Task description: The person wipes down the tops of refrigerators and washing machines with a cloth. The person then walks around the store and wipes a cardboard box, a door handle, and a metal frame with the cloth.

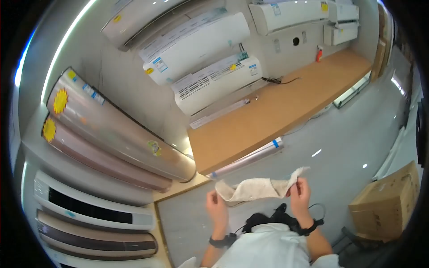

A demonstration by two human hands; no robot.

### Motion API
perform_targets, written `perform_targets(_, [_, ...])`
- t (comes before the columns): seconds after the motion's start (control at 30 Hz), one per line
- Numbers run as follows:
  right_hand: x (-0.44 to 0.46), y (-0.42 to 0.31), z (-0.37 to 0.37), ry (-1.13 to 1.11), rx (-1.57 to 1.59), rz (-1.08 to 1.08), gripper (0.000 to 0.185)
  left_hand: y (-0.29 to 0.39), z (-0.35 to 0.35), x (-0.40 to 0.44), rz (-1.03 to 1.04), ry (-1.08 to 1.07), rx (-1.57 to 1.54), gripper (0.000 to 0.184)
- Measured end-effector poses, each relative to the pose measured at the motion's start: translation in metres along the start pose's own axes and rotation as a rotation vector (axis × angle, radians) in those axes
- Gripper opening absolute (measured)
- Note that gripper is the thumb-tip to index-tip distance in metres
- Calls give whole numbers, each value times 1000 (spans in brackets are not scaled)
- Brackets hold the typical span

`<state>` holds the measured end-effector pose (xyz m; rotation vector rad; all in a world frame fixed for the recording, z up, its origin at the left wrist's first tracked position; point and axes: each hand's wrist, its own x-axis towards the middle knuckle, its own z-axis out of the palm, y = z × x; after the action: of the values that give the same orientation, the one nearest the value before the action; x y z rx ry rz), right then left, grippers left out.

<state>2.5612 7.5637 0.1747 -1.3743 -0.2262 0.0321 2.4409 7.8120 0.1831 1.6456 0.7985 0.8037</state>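
Observation:
A cream cloth (254,189) stretches between my two hands, in front of my body and above the grey floor. My left hand (217,209) pinches its left end, and my right hand (300,196) grips the other end, where a corner sticks up past the fingers. The cloth sags and folds over itself along the middle. Both wrists wear dark bands.
A wooden shelf (277,111) runs along the wall, below several white wall air conditioners (201,47). Tall floor-standing units (120,129) line the left side. A cardboard box (384,203) sits at the right. A wrapped tube (248,158) lies beneath the shelf edge.

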Motion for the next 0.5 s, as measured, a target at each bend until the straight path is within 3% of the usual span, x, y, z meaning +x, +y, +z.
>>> perform_targets(0.07, [60,1,-15,-39,3,23,5,27,50,5,6,-2,-45,11])
perform_targets(0.13, [104,-31,-32,-124,48,79,6,59,88,14,148,43,199,11])
perform_targets(0.2, [138,-35,-59,-217,-17,-96,13,66,133,23,321,59,294,15])
perform_targets(0.27, [175,-51,-87,-226,-128,-412,19,62,177,42,515,67,240,23])
perform_targets(0.33, [207,-38,-128,-139,-91,-441,21,82,252,55,653,-27,222,24])
perform_targets(0.4, [233,-32,-184,5,-177,-269,21,88,338,76,767,-165,185,25])
perform_targets(0.47, [254,-13,-242,277,-219,-225,20,85,419,91,850,-319,174,26])
perform_targets(0.5, [264,-2,-275,396,-226,-147,19,84,472,89,749,-401,144,29])
